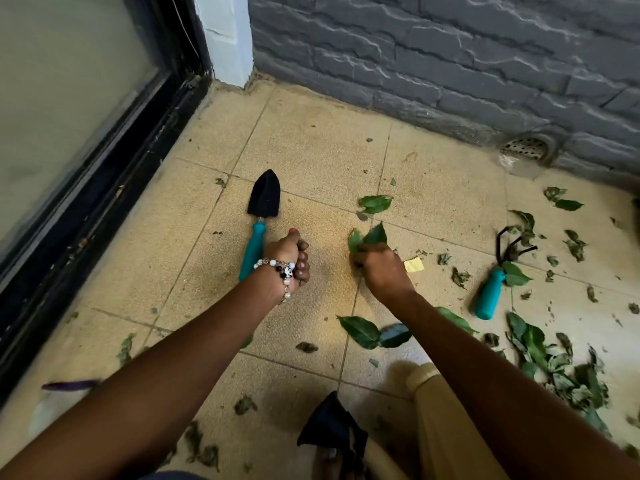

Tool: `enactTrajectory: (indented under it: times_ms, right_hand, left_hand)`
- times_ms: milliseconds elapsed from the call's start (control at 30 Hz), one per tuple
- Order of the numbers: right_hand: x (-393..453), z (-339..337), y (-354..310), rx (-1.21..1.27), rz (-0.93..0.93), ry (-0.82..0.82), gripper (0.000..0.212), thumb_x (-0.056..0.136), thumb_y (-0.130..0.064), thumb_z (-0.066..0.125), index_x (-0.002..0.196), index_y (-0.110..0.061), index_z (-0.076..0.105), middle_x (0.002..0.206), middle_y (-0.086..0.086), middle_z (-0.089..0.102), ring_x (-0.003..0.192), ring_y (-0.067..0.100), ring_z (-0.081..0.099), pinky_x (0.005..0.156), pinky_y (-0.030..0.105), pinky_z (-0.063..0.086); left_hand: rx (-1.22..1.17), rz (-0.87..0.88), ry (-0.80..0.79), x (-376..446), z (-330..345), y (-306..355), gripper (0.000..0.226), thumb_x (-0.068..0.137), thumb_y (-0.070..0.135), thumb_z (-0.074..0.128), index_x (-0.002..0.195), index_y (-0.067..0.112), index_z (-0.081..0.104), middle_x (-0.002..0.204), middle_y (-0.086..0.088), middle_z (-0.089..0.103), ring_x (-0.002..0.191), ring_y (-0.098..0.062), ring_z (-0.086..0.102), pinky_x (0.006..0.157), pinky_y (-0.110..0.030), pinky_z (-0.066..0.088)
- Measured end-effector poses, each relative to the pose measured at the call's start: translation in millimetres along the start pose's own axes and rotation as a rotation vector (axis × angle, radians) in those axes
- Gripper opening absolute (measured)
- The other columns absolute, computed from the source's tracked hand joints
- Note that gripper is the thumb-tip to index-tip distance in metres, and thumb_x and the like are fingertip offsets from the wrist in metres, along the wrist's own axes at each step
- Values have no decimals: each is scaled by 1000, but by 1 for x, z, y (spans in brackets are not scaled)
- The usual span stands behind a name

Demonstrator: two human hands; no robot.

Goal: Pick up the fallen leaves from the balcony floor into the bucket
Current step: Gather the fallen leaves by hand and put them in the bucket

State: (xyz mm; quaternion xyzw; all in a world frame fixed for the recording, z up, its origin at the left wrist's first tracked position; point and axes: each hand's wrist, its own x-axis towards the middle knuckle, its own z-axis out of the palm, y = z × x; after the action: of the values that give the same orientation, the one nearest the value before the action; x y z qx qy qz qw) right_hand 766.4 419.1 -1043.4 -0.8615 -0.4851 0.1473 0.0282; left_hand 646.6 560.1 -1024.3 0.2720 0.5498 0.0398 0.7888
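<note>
- Bare tile floor (311,147) at twelve o'clock, open up to the grey brick wall (450,46).
- Trowel (259,216) lies at eleven o'clock.
- Hand rake (498,275) and leaf pile (554,368) crowd three to four o'clock.

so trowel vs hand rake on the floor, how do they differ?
The trowel has a solid black pointed blade; the hand rake has thin bent black prongs. The trowel lies by the left hand on nearly bare tile; the hand rake lies right of the right hand, among leaves, one across its handle. Both have teal handles.
</note>
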Motion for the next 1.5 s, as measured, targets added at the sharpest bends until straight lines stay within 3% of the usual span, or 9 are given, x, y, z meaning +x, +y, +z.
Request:
enactTrajectory:
  times_ms: [200, 367, 533, 700, 900, 1033, 1200, 1367, 1500]
  right_hand:
    - [-8, -9, 6, 250, 3, 186, 18, 87, 0, 63, 99, -6, 75, 97, 12, 73, 84, 22, 67, 79, 24, 48]
    - [-7, -31, -23, 1229, 278, 151, 17, 73, 4, 77, 86, -6, 76, 88, 8, 75, 81, 20, 72, 81, 30, 58]
    - [-16, -24, -57, 945, 49, 238, 17, 82, 3, 69, 95, -6, 76, 90, 6, 76, 75, 9, 69, 73, 21, 54]
    - [-14, -27, -42, 715, -250, 124, 15, 86, -4, 67, 98, -4, 75, 95, 8, 75, 87, 19, 68, 81, 30, 52]
    - [13, -54, -20, 1251, 135, 183, 20, 79, 1, 73, 98, 1, 72, 94, 2, 74, 85, 7, 70, 78, 21, 55]
    - [53, -61, 27, 534, 275, 275, 24, 87, -13, 71, 110, -7, 71, 113, 7, 70, 96, 11, 62, 85, 7, 38]
    - [102, -32, 50, 102, 213, -69, 63, 91, -45, 59, 145, -20, 39, 146, 16, 40, 137, 35, 32, 111, 44, 29]
    - [89, -7, 26, 62, 60, 169, 26, 96, -20, 55, 118, -11, 65, 114, 12, 62, 104, 28, 58, 85, 25, 43]
    - [70, -6, 25, -7, 32, 197, 21, 94, -9, 56, 106, -8, 73, 105, 15, 70, 93, 28, 65, 81, 30, 51]
  left_hand:
    - [120, 54, 21, 5, 11, -9, 47, 102, 41, 42, 71, 8, 55, 57, 0, 45, 28, -5, 29, 33, -11, 22]
    - [203, 35, -77, -1, 25, -16, 58, 94, 61, 41, 85, 8, 62, 58, -6, 59, 37, -10, 41, 37, -15, 26]
    - [62, -85, -141, -8, 36, -17, 52, 93, 61, 46, 92, 13, 67, 78, -6, 64, 70, -18, 56, 63, -28, 42]
    - [-76, -15, -28, -3, 33, -15, 33, 98, 40, 50, 89, 10, 58, 70, -5, 61, 56, -17, 47, 53, -25, 37]
    - [-152, 111, 70, -2, 28, -4, 27, 103, 26, 43, 81, 10, 45, 53, -5, 49, 29, -11, 44, 31, -12, 23]
    - [-182, 77, 74, 4, 10, 5, 27, 103, 20, 42, 78, 10, 43, 44, -4, 49, 30, -11, 46, 30, -12, 22]
    - [-74, 100, -27, -2, 2, 6, 40, 104, 13, 38, 70, 3, 57, 44, -5, 52, 34, -10, 49, 30, -13, 25]
    - [-16, 108, -25, -7, -3, 10, 12, 98, 1, 48, 88, -2, 54, 61, -17, 67, 44, -20, 64, 33, -14, 35]
    - [-72, 85, -21, -7, 1, 10, 17, 101, 1, 41, 104, -9, 55, 75, -24, 69, 55, -28, 69, 46, -28, 56]
